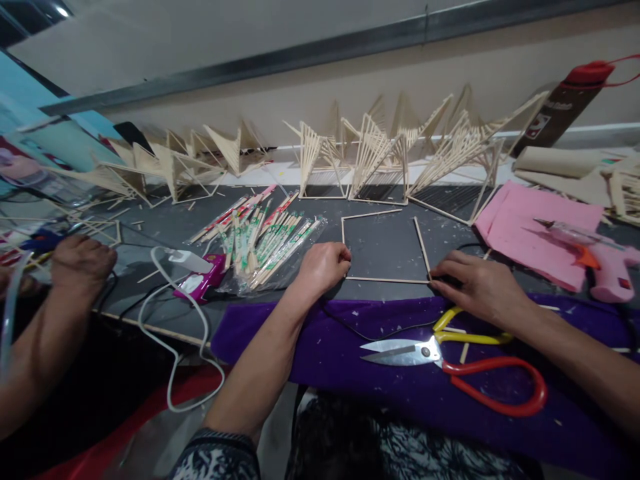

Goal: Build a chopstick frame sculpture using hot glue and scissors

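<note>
While the near left corner of a stick frame (387, 280) is held by the left hand (324, 267), the near right corner is pinched by the right hand (475, 280). Left grip is seen closed, thumb and fingers brought together at the corner; right grip also closed, stick ends caught at the fingertips. The frame is laid flat on the dark bench (373, 247), just beyond a purple cloth (325, 347). Four sides can be counted; a gap is left at the far right corner. On the cloth, scissors (429, 351) are placed near the right hand, blades slightly parted and pointed left, handles coloured yellow and red. To the right, a pink glue gun (613, 267) is rested on pink sheets (520, 233). To the left, plastic-wrapped chopsticks (270, 247) are heaped beside a magenta socket block (216, 270). Stick models (375, 160) are lined up behind, a brown bottle (563, 110) propped at their right end. At far left, a co-worker's hand (83, 260) is held curled.
</note>
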Available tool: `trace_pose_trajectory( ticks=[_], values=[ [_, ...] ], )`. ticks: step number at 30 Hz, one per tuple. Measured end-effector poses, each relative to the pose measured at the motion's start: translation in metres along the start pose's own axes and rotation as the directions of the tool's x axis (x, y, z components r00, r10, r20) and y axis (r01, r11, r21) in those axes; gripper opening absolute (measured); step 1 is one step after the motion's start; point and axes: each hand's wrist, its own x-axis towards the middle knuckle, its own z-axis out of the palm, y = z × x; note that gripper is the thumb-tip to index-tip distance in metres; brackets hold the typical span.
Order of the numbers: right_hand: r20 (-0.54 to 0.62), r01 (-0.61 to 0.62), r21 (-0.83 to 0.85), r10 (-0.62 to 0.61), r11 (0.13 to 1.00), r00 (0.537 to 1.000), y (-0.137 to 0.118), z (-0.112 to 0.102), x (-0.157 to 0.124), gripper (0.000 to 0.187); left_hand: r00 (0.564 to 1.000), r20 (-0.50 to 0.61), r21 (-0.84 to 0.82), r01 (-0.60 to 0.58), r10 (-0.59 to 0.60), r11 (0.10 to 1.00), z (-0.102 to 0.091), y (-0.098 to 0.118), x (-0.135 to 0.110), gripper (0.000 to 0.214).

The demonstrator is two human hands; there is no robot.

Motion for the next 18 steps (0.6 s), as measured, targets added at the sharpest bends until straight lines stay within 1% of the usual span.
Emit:
trace_pose_trajectory(
  ticks=[6,14,18],
  values=[
    [-0.008,0.006,-0.006,-0.006,1.0,1.0,-0.0018,-0.0008,0.0003,0.021,0.999,-0.032,0.008,0.044,-0.044,0.999,0.0001,-0.0013,0.0012,0.02],
    [-0.015,0.017,0.002,-0.017,1.0,1.0,0.0005,0.0002,0.0005,0.02,0.997,-0.073,0.007,0.022,-0.022,1.0,0.0028,-0.0026,0.0024,0.023],
    [-0.032,0.035,0.008,-0.034,0.999,0.999,0.0006,0.0003,0.0007,0.02,0.996,-0.077,-0.04,0.039,-0.042,0.998,0.0041,-0.0031,0.0028,0.022]
  ],
)
